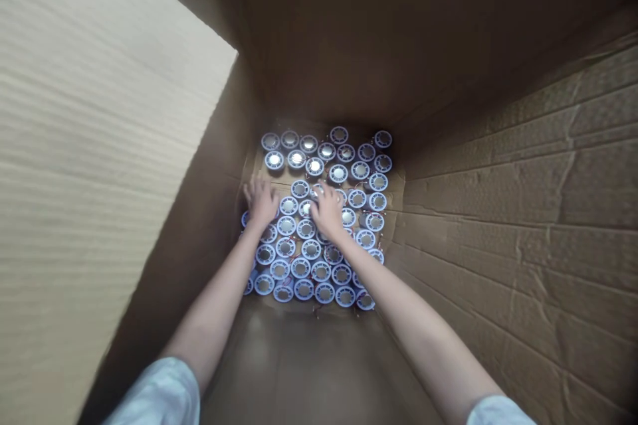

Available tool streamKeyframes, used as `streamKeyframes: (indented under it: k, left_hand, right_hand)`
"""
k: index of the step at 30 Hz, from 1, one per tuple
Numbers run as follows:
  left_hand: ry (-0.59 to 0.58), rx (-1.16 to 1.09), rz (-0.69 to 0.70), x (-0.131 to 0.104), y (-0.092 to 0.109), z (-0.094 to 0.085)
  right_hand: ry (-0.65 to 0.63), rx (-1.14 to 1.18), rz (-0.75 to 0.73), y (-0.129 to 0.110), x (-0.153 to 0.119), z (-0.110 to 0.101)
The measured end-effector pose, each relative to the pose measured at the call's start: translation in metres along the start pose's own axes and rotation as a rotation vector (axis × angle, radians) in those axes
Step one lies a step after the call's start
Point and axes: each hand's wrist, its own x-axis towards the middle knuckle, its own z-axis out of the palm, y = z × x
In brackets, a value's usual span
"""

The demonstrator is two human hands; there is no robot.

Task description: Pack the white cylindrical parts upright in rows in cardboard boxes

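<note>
Many round parts (pixel 286 225) with pale blue spoked rims, shiny metal discs in the middle and thin reddish wires stand in rows on the bottom of a deep cardboard box. My left hand (pixel 262 202) is at the left side of the rows, fingers spread and pointing away from me, beside a bare patch of the box bottom. Near the middle, my right hand (pixel 329 212) has its fingers bent down over a round part (pixel 316 192) and seems to grip it. The fingers cover much of that part and its neighbours.
Tall cardboard walls enclose the rows, with a creased right wall (pixel 523 212) and a dark far wall (pixel 349 33). A large pale cardboard flap (pixel 100 113) hangs over the left side. Bare box bottom (pixel 282 183) shows between the far rows and the nearer group.
</note>
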Motion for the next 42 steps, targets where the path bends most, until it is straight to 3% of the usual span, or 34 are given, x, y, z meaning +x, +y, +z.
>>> streamKeyframes:
  k: [3,7,11,14,17,19,23,25,28,31,35,37,39,42]
  left_hand:
    - [-0.08,-0.025,-0.137,0.008,-0.007,-0.004]
    - [-0.201,0.042,-0.128,0.013,-0.016,-0.007]
    - [-0.222,0.036,-0.112,0.01,-0.02,-0.006]
    - [-0.191,0.004,-0.137,0.003,-0.022,-0.001]
    - [-0.141,-0.041,-0.168,-0.007,-0.026,0.007]
    - [-0.127,-0.065,-0.184,-0.012,-0.028,0.01]
    - [-0.118,-0.098,-0.187,-0.019,-0.03,0.014]
    - [-0.109,-0.103,-0.184,-0.021,-0.031,0.016]
    - [-0.091,-0.088,-0.2,-0.027,-0.029,0.019]
    - [-0.057,-0.065,-0.216,-0.031,-0.024,0.019]
    - [-0.008,-0.068,-0.129,-0.027,-0.013,0.017]
    - [-0.065,-0.093,-0.04,-0.021,-0.009,0.017]
    - [-0.134,-0.112,0.003,-0.015,-0.005,0.019]
    - [-0.158,-0.108,0.002,-0.011,-0.004,0.021]
  right_hand:
    - [0.083,-0.043,0.15,0.028,0.03,-0.026]
    - [-0.039,-0.152,0.077,0.057,0.059,-0.038]
    - [-0.038,-0.234,0.025,0.064,0.067,-0.035]
    - [0.023,-0.161,0.1,0.062,0.062,-0.041]
    - [0.19,-0.037,0.209,0.048,0.052,-0.052]
    - [0.213,0.033,0.143,0.027,0.046,-0.054]
    - [-0.047,0.089,-0.182,-0.03,0.049,-0.032]
    - [-0.141,0.051,-0.262,-0.056,0.057,-0.011]
    - [-0.231,-0.023,-0.267,-0.079,0.07,0.016]
    - [-0.314,-0.064,-0.215,-0.084,0.079,0.03]
    - [-0.369,-0.02,-0.301,-0.072,0.08,0.023]
    - [-0.282,0.021,-0.333,-0.055,0.076,0.007]
    - [-0.091,0.012,-0.217,-0.027,0.07,-0.015]
    - [0.138,-0.117,0.17,0.028,0.065,-0.046]
